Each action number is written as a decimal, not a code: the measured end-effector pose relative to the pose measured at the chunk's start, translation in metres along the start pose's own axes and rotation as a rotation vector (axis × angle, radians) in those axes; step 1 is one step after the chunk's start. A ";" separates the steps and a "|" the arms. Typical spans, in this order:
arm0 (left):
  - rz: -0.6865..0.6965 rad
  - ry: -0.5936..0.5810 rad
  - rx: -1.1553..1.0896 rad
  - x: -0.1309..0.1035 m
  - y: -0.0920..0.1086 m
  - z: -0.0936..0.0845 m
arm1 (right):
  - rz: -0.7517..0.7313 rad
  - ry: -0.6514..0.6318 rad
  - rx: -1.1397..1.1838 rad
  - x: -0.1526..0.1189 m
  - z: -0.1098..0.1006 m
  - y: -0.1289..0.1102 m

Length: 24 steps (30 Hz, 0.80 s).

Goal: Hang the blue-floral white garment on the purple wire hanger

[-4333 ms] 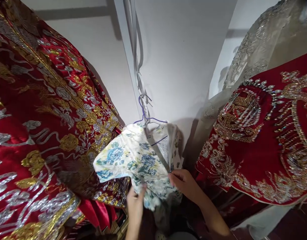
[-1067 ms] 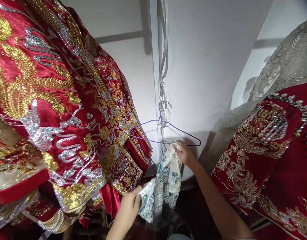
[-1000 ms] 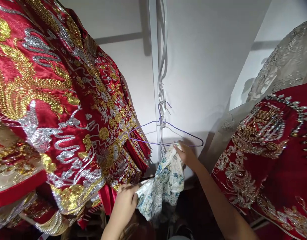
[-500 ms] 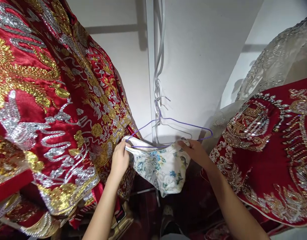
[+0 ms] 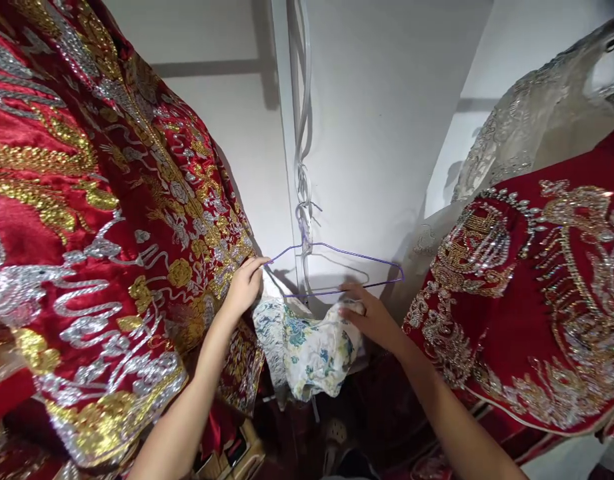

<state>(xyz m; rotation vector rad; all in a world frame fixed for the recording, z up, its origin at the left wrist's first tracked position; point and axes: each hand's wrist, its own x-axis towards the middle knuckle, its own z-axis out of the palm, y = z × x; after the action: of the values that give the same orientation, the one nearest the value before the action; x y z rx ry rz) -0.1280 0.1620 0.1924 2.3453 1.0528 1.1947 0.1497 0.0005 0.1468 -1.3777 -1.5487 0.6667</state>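
Note:
A purple wire hanger (image 5: 357, 253) hangs in front of the wall. From its left end drops a short white top with a blue and green floral print (image 5: 309, 357); its left strap passes over the hanger's shoulder. My left hand (image 5: 244, 283) is closed at that corner, pinching the strap against the wire. My right hand (image 5: 371, 319) has its fingers bent round the top's right upper edge, with the fingertips by the hanger's lower bar. The right strap is hidden by this hand.
A red jacket with gold and silver embroidery (image 5: 151, 220) hangs close on the left. On the right are a red beaded garment (image 5: 527, 307) and a sheer pale beaded one (image 5: 517, 127). Looped white cords (image 5: 303, 87) run down the wall. A shoe (image 5: 335, 432) shows below.
My left hand has moved up to the hanger's left end, bringing the strap over it. The right side of the top hangs lower, and my right hand has dropped slightly. The view has shifted right.

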 end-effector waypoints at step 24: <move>-0.277 0.179 0.086 -0.007 -0.013 0.007 | 0.189 0.177 0.377 0.006 -0.074 -0.008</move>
<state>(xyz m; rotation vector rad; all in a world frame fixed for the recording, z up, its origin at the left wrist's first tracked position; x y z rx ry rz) -0.1317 0.1661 0.1771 2.0929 1.4613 1.2902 0.2118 -0.0092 0.1868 -1.2643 -1.0959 0.8775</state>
